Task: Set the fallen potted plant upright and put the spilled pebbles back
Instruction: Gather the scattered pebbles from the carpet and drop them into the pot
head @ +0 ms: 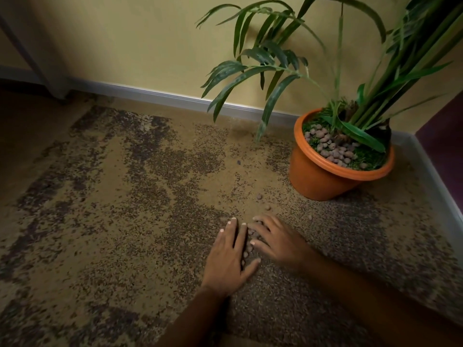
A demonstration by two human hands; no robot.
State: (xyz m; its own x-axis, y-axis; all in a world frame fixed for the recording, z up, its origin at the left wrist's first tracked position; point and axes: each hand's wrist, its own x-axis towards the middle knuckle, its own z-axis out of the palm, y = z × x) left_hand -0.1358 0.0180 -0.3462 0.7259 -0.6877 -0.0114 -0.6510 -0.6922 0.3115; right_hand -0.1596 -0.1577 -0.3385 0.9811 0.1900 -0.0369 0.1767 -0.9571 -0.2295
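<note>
An orange pot (318,176) with a tall green plant (355,91) stands upright in the corner at the right, brown pebbles (330,144) lying on its soil. On the carpet in front of it my left hand (229,256) and my right hand (278,237) lie flat, fingers straight, side by side. A small heap of spilled pebbles (251,235) sits between the two hands, partly hidden under the fingers. A few loose pebbles (259,196) lie on the carpet between my hands and the pot.
Mottled tan and dark carpet (125,196) covers the floor. A yellow wall with a grey skirting board (155,95) runs along the back. A grey furniture leg (32,58) stands at the far left. A single pebble (238,162) lies farther out.
</note>
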